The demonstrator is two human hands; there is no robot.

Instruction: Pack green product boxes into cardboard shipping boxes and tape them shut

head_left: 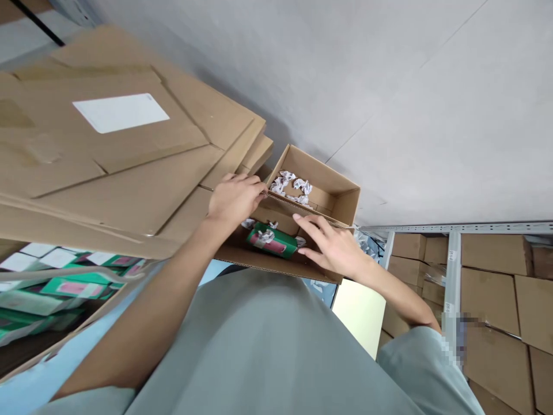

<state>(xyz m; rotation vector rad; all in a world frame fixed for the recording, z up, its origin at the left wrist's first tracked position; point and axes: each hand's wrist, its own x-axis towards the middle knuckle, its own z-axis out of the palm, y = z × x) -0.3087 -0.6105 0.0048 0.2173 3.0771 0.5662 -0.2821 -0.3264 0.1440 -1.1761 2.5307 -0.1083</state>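
Observation:
In front of my body stands an open cardboard box (242, 252) with a green and pink box (273, 241) inside it. Bits of crumpled paper (265, 236) lie on and around the green box. My left hand (237, 199) is closed, its fingers curled over the far left edge of the cardboard box. Over the right side of the same box, my right hand (334, 245) is open with its fingers apart, and nothing shows in it. Just beyond it is a second open box (330, 176) with crumpled paper (283, 183) in it.
Large flat cartons (181, 144) are stacked at the left, the top one with a white label (121, 112). Below them a container holds several green boxes (78, 285). At the right, a metal shelf post (451, 271) stands by stacked cartons (492, 294). A wall (410, 104) rises behind.

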